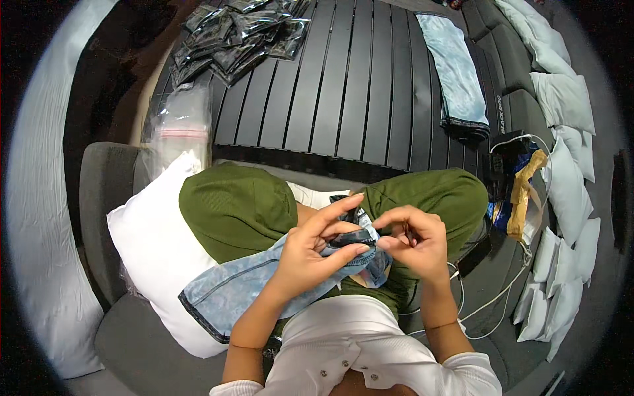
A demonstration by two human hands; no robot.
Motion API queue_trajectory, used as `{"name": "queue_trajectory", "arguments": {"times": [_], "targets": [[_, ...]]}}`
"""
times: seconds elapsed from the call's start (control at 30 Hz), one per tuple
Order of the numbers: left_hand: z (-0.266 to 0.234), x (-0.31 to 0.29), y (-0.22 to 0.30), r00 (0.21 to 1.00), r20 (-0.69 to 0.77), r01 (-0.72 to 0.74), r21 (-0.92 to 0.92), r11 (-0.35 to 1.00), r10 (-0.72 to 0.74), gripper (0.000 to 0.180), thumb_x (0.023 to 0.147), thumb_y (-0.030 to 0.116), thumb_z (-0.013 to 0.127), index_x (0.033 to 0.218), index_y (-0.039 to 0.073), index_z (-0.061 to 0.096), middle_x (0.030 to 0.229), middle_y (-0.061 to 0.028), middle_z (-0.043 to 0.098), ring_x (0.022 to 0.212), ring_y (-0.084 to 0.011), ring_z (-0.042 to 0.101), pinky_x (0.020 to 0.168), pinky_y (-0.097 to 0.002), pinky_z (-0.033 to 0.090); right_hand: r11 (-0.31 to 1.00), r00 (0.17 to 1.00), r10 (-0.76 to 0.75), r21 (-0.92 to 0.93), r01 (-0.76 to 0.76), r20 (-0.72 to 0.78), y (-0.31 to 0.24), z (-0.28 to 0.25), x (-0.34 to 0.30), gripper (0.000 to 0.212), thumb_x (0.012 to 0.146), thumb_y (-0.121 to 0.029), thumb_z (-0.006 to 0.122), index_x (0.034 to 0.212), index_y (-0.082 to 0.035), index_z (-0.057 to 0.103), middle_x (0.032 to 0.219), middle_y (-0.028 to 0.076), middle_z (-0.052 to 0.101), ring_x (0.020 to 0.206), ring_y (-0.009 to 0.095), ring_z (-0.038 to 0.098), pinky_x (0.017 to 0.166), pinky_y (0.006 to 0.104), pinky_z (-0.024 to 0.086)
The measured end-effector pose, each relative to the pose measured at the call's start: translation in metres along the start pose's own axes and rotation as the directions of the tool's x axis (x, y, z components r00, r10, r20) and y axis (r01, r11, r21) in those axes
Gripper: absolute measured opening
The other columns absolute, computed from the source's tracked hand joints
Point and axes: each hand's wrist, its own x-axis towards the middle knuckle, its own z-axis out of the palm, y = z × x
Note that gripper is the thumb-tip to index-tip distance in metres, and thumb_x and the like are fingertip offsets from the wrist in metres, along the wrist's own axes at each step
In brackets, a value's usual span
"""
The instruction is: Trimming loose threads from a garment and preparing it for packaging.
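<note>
A light blue, cloudy-patterned fabric piece (pixel 241 287) with dark edging lies across my lap, its far end gathered up in my hands. My left hand (pixel 307 254) grips its black band (pixel 350 237) between thumb and fingers. Closed in a pinch, my right hand (pixel 419 241) meets the band's edge beside a small whitish bit; the fingertips partly hide what is between them. The fabric's other end spreads toward the lower left, over a white pillow (pixel 155 244).
Ahead stands a black slatted table (pixel 337 86). On it are dark plastic packets (pixel 244 36) and a folded light blue fabric stack (pixel 452 72). Clear plastic bags (pixel 181 122) lie at the left, white cables (pixel 495 297) and a yellow strip (pixel 522 191) at the right. Pale cushions (pixel 561 105) line the right.
</note>
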Motion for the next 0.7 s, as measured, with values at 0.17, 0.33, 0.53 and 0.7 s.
{"name": "queue_trajectory", "arguments": {"times": [0.17, 0.33, 0.53, 0.7], "targets": [[0.002, 0.001, 0.0, 1.0, -0.03, 0.002, 0.123, 0.992, 0.002, 0.061, 0.068, -0.01, 0.063, 0.123, -0.004, 0.036, 0.111, -0.0103, 0.05, 0.092, -0.0132, 0.055, 0.079, -0.0234, 0.044, 0.986, 0.989, -0.146, -0.084, 0.143, -0.037, 0.006, 0.004, -0.003, 0.012, 0.068, -0.004, 0.066, 0.077, -0.002, 0.059, 0.058, -0.003, 0.051, 0.049, 0.002, 0.039, 0.044, 0.0161, 0.026], [0.003, 0.001, -0.002, 0.999, -0.028, -0.012, 0.107, 0.994, 0.015, 0.057, 0.068, -0.011, 0.062, 0.12, -0.004, 0.039, 0.116, -0.0099, 0.047, 0.094, -0.0131, 0.055, 0.08, -0.0241, 0.045, 0.998, 0.994, -0.052, 0.035, 0.055, -0.093, 0.013, 0.002, -0.004, 0.008, 0.075, -0.006, 0.061, 0.076, 0.0, 0.056, 0.064, -0.001, 0.053, 0.053, 0.002, 0.042, 0.045, 0.0163, 0.029], [0.0, 0.001, -0.002, 0.996, -0.045, -0.064, 0.148, 0.987, 0.072, 0.053, 0.067, -0.011, 0.063, 0.116, -0.003, 0.042, 0.114, -0.0098, 0.048, 0.093, -0.0141, 0.055, 0.08, -0.0256, 0.044, 0.988, 0.979, 0.001, 0.153, 0.031, -0.204, 0.013, -0.001, -0.003, 0.006, 0.079, -0.004, 0.057, 0.076, -0.001, 0.053, 0.063, -0.004, 0.049, 0.055, 0.001, 0.038, 0.049, 0.016, 0.03], [-0.001, 0.004, 0.002, 0.999, -0.043, 0.018, 0.165, 0.986, -0.011, 0.04, 0.072, -0.004, 0.062, 0.11, -0.003, 0.049, 0.108, -0.0096, 0.053, 0.091, -0.0144, 0.056, 0.081, -0.0258, 0.043, 0.96, 0.991, 0.052, 0.281, -0.017, -0.12, 0.004, 0.007, 0.003, 0.021, 0.075, -0.013, 0.061, 0.09, 0.0, 0.054, 0.085, 0.003, 0.05, 0.06, 0.003, 0.039, 0.052, 0.0142, 0.028]]}}
